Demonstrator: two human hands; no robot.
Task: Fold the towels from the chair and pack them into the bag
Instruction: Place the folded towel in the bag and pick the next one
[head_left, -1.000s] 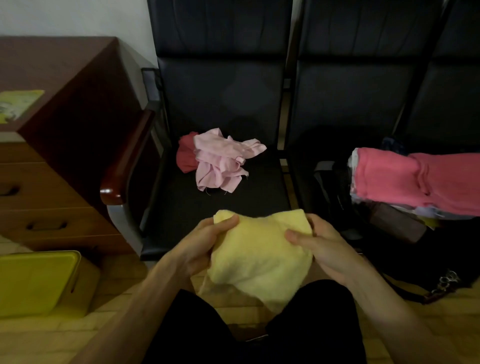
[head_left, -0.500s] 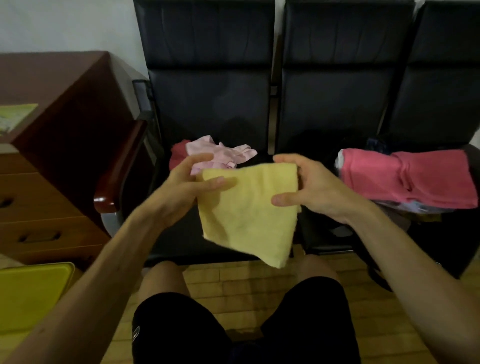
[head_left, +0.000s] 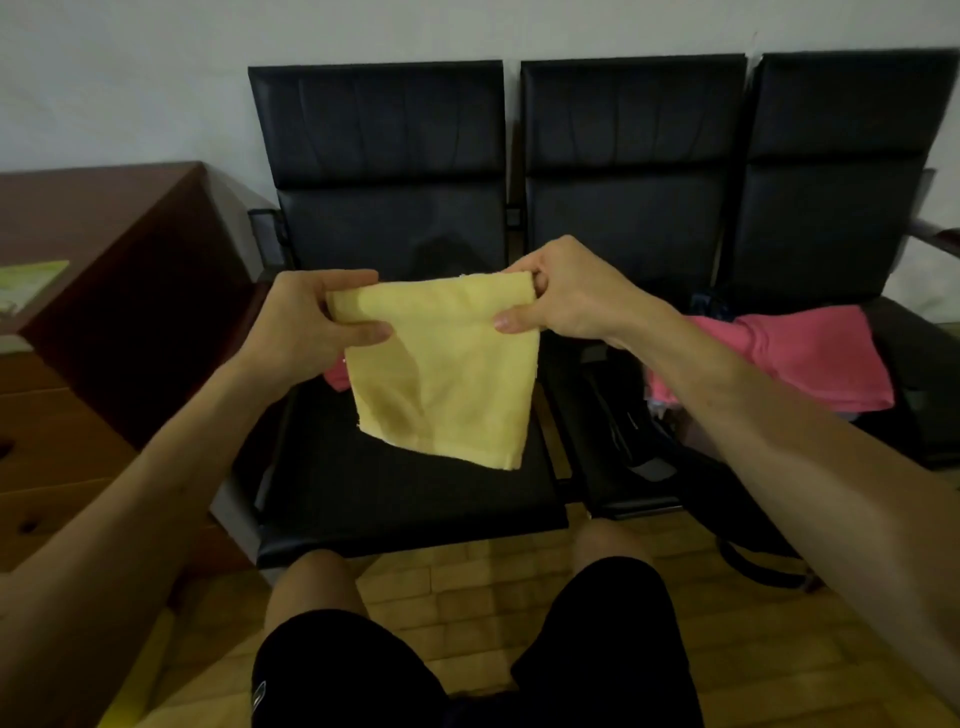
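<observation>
Yellow towel (head_left: 441, 374): I hold it in the air in front of me, above the seat of the left chair (head_left: 405, 499). It hangs flat from its top edge and seems already doubled; its lower edge slopes down toward my right.
Left hand (head_left: 306, 325): closed in a pinch on the top left corner, thumb on my side of the cloth, the other fingers behind it.
Right hand (head_left: 566, 296): closed in a pinch on the top right corner in the same way, thumb in front, fingers curled over the edge.
Long axis: the gripped top edge runs from left to right between my two hands, nearly level; the free part hangs straight down from it.
Bag (head_left: 639, 441): dark, on the next seat to my right, below my right forearm. A folded pink towel (head_left: 800, 358) lies over its far side. I cannot see how wide the opening is.
Nearer hand: the right one is clearly closer to the bag; the left is well apart from it.
Other towels: a small pink piece (head_left: 336, 376) shows behind the yellow towel, on the left seat.
Step, as I judge: one more fold, bringing one corner to the other, then the cloth goes to my right and down.
</observation>
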